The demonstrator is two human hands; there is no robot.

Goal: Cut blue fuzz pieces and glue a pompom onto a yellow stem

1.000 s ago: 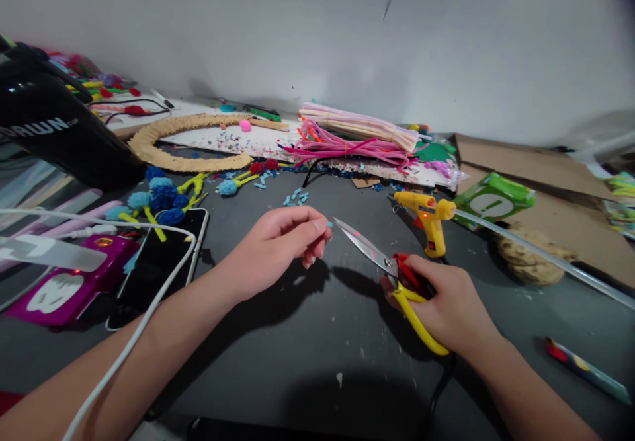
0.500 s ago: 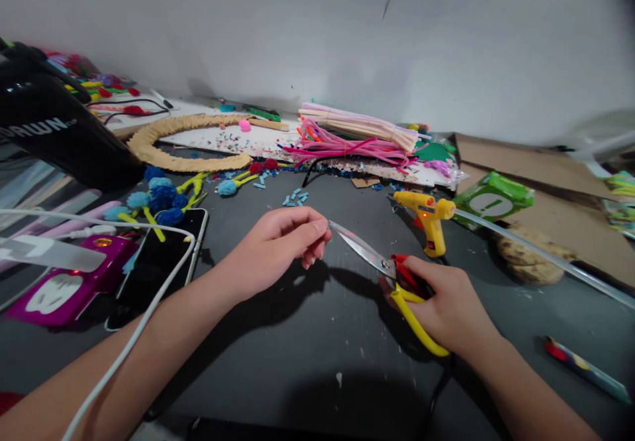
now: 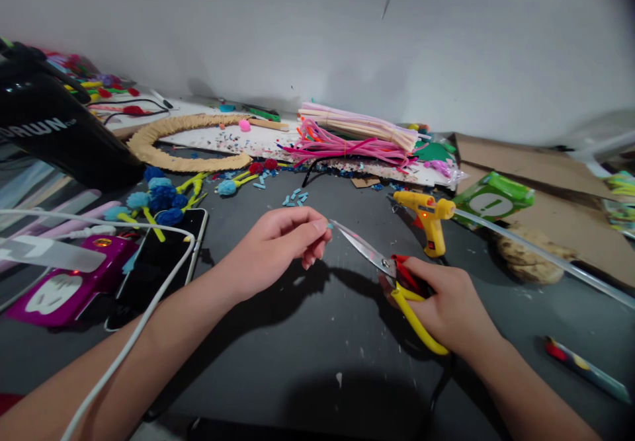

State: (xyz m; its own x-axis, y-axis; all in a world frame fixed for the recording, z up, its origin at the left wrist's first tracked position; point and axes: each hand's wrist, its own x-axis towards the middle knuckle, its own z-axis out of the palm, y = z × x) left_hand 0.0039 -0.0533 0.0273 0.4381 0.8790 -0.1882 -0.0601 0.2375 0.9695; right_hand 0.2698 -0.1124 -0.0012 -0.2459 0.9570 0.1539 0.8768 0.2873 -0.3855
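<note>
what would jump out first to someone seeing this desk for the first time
At the centre, the right hand grips yellow-handled scissors whose blade tips meet a tiny blue piece pinched in the left hand. Just behind stands a yellow glue gun, its red light on. Farther back lie a bright pink bundle of pipe cleaners and, to the left, a tan wrapped ring.
</note>
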